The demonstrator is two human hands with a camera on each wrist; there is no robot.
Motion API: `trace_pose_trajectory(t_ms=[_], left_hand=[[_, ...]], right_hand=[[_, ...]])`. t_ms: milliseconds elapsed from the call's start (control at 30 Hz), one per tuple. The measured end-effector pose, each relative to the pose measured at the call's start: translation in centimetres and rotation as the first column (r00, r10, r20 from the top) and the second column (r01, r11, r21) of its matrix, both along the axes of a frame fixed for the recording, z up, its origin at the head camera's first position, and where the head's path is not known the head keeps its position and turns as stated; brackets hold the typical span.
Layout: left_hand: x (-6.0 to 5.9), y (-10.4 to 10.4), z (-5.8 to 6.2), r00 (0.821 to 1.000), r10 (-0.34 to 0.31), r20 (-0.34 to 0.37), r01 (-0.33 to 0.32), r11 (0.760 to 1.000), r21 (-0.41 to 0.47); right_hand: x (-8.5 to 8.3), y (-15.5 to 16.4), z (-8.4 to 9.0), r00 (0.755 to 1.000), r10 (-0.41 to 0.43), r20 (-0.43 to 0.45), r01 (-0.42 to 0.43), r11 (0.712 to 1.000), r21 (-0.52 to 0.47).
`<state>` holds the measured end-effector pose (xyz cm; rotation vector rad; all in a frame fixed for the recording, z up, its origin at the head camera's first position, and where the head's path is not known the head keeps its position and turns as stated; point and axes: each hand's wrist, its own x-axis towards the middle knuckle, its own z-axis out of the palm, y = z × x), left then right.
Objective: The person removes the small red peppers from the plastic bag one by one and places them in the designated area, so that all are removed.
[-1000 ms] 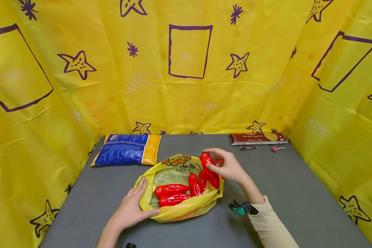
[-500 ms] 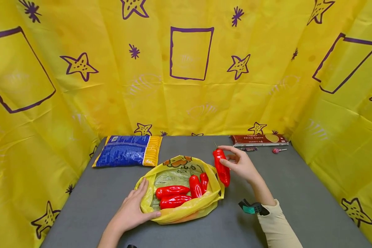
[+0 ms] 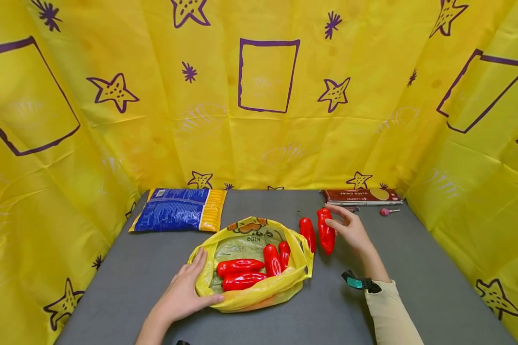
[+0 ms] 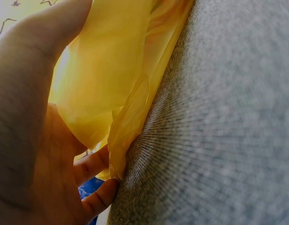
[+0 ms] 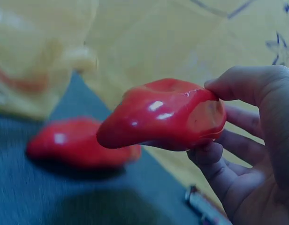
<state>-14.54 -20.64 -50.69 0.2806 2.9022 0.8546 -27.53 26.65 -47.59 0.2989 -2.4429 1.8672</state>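
My right hand (image 3: 351,230) pinches a red pepper (image 3: 326,232) between thumb and fingers, just right of another red pepper (image 3: 308,234) lying on the grey table. In the right wrist view the held pepper (image 5: 165,115) is up off the surface, with the other pepper (image 5: 83,143) lower behind it. My left hand (image 3: 183,290) rests spread against the left side of a yellow plastic bag (image 3: 259,299), thumb at its front rim. Inside the bag lie several red peppers (image 3: 240,266). The left wrist view shows fingers (image 4: 100,199) against the outside of the bag.
A blue and yellow packet (image 3: 177,210) lies at the back left of the table. At the back right is a brown spaghetti pack (image 3: 362,195), with a lollipop (image 3: 386,212) and a wrapped candy (image 3: 353,209) before it. Yellow patterned cloth (image 3: 267,143) walls the table's back and sides.
My right hand has lifted a pepper out of the bag and carried it rightward past the bag's rim. The pepper lying beside the bag has come into clear view. My left hand stays put.
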Motion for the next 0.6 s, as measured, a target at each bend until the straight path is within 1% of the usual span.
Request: trace_pose_trajectory(t_ms=[167, 267, 433, 600], left_hand=[[0.1, 0.1, 0.0, 1.000, -0.005, 0.003, 0.005, 1.000, 0.003], [0.1, 0.1, 0.0, 1.000, -0.005, 0.002, 0.005, 1.000, 0.002], [0.1, 0.0, 0.2, 1.000, -0.003, 0.005, 0.003, 1.000, -0.001], [0.0, 0.0, 0.3, 1.000, -0.001, 0.012, 0.001, 1.000, -0.007]], right_hand=[[-0.4, 1.5, -1.8, 0.997, -0.051, 0.056, 0.053, 0.998, -0.022], [-0.5, 2.3, -2.6, 0.996, -0.056, 0.071, 0.057, 0.998, -0.018], [-0.6, 3.3, -3.8, 0.994, -0.094, 0.061, 0.093, 0.995, 0.024], [-1.0, 3.7, -4.5, 0.990, -0.130, 0.055, 0.126, 0.989, 0.075]])
